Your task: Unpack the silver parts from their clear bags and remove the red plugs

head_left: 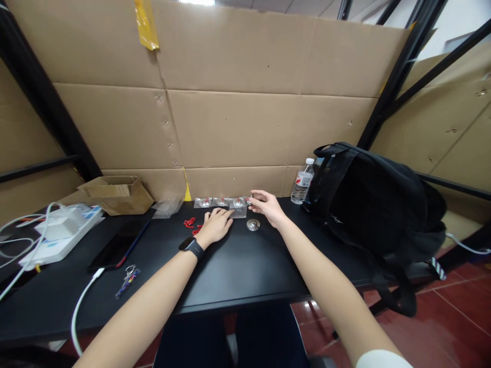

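My left hand (pixel 217 225) lies palm down on the black table, fingers stretched out, its fingertips at the edge of a clear plastic bag (pixel 240 211). My right hand (pixel 269 207) is raised slightly to the right of that bag. Its thumb and fingers close around something small at the end of the row, too small to make out. Behind the hands, several clear packets (pixel 206 202) with round silvery pieces and red bits stand in a row. A loose silver disc (pixel 253 225) rests below my right hand. Red cords (pixel 189 223) lie left of my left hand, partly hidden by it.
A black backpack (pixel 383 204) and a water bottle (pixel 302 182) stand at the right. On the left are an open cardboard box (pixel 117 195), clear bags (pixel 168 207), a power strip (pixel 63 237), a phone (pixel 118 245) on a cable and a keychain (pixel 128 281). Cardboard (pixel 238 128) walls the back.
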Available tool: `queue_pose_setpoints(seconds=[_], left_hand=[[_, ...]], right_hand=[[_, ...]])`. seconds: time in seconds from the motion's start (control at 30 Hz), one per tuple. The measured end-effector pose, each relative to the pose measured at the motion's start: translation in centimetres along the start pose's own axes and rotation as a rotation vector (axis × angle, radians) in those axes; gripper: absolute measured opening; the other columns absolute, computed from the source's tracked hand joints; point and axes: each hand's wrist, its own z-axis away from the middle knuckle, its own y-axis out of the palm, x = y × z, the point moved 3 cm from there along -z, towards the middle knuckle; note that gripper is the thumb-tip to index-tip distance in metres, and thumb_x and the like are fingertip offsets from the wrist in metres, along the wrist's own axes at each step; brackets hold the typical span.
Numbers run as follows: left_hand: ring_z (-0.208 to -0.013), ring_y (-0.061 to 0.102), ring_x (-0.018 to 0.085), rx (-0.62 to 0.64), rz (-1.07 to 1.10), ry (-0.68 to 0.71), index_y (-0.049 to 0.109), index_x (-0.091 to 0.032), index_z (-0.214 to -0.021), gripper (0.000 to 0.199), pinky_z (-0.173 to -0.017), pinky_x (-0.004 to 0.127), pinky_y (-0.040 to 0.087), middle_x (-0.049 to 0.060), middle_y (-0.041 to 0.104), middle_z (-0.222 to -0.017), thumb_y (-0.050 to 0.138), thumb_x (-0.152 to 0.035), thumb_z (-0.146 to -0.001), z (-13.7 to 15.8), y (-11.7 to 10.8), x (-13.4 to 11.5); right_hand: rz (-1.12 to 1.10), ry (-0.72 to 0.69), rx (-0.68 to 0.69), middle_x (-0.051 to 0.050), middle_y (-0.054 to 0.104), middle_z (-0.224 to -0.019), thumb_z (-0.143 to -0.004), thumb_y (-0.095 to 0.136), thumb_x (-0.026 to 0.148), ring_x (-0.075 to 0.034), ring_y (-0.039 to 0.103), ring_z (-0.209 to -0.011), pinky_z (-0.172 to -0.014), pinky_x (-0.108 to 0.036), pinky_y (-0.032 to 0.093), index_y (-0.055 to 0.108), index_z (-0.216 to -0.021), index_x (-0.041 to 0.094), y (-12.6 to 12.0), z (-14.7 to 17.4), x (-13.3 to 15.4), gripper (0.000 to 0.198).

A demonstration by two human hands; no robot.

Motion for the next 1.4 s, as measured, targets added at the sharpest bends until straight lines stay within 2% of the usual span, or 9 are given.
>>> queue_pose_setpoints(seconds=[0.17,0.37,0.5,0.6,0.77,0.9,1.07,1.2,1.4], left_hand=[[-0.123,0.046,0.032,0.016,-0.025,-0.012,0.068,-0.028,-0.114,0.028,-0.1,0.05,0.032,0.009,0.066,-0.118,0.051,-0.038,-0.094,0.4,-0.8,-0.3],[-0.111,0.056,0.028,0.044,0.008,0.001,0.063,-0.024,-0.093,0.011,-0.095,0.046,0.033,0.007,0.069,-0.101,0.058,-0.03,-0.086,1.1,-2.3,-0.5],[-0.124,0.052,0.033,0.086,0.021,0.034,0.067,-0.024,-0.09,0.025,-0.1,0.049,0.031,0.008,0.07,-0.109,0.066,-0.048,-0.082,1.8,-3.2,-0.4],[-0.132,0.049,0.033,0.121,0.028,0.076,0.07,-0.026,-0.087,0.029,-0.103,0.05,0.03,0.006,0.072,-0.112,0.053,-0.048,-0.093,1.9,-3.6,-0.4],[-0.101,0.067,0.023,0.224,0.051,0.13,0.073,-0.025,-0.08,0.036,-0.096,0.036,0.041,0.004,0.076,-0.097,0.042,-0.027,-0.097,1.8,-4.1,-0.4],[-0.104,0.068,0.022,0.255,0.079,0.196,0.076,-0.03,-0.087,0.031,-0.096,0.031,0.042,0.0,0.077,-0.1,0.047,-0.022,-0.092,2.0,-4.2,0.0],[-0.119,0.062,0.023,0.229,-0.012,0.161,0.073,-0.04,-0.116,0.064,-0.1,0.038,0.035,-0.001,0.07,-0.128,0.043,0.0,-0.077,2.4,-3.5,0.7],[-0.121,0.059,0.025,0.2,-0.095,0.177,0.071,-0.038,-0.122,0.067,-0.099,0.039,0.034,0.004,0.067,-0.129,0.044,0.001,-0.075,2.4,-3.0,0.3],[-0.12,0.061,0.021,0.297,-0.081,0.199,0.062,-0.038,-0.135,0.071,-0.1,0.033,0.039,0.003,0.061,-0.138,0.043,0.001,-0.079,2.2,-2.7,-0.2]], right_hand=[[0.186,-0.09,0.021,-0.007,0.071,-0.106,-0.074,0.081,0.029,-0.01,0.067,-0.064,-0.055,-0.021,0.054,0.069,-0.116,0.019,0.1,0.1,-0.1,0.045],[0.482,-0.239,0.186,-0.006,0.073,-0.104,-0.074,0.077,0.032,-0.013,0.064,-0.07,-0.066,-0.026,0.055,0.073,-0.112,0.019,0.8,0.2,-1.0,0.04],[0.589,-0.296,0.322,-0.007,0.071,-0.112,-0.08,0.073,0.033,-0.011,0.062,-0.065,-0.065,-0.025,0.054,0.07,-0.119,0.019,1.9,0.7,-2.0,0.042],[0.701,-0.38,0.365,-0.008,0.071,-0.115,-0.085,0.069,0.029,-0.013,0.065,-0.073,-0.074,-0.028,0.054,0.068,-0.123,0.02,2.6,1.0,-2.1,0.04],[0.83,-0.503,0.397,-0.009,0.07,-0.118,-0.086,0.069,0.023,-0.019,0.066,-0.098,-0.091,-0.034,0.05,0.069,-0.124,0.022,2.7,1.3,-1.2,0.038],[0.866,-0.528,0.406,-0.008,0.071,-0.121,-0.085,0.071,0.022,-0.021,0.066,-0.107,-0.096,-0.035,0.048,0.07,-0.124,0.023,2.4,1.4,-0.7,0.039],[0.903,-0.488,0.359,-0.008,0.072,-0.119,-0.083,0.073,0.024,-0.021,0.068,-0.101,-0.094,-0.033,0.049,0.068,-0.126,0.022,2.2,1.3,-0.9,0.044],[0.885,-0.472,0.348,-0.007,0.073,-0.109,-0.077,0.077,0.026,-0.018,0.068,-0.09,-0.086,-0.029,0.05,0.064,-0.125,0.019,2.3,1.5,-0.8,0.05],[1.034,-0.497,0.333,-0.007,0.074,-0.097,-0.074,0.075,0.021,-0.019,0.068,-0.085,-0.078,-0.027,0.049,0.07,-0.103,0.016,2.4,1.7,-0.3,0.029]])
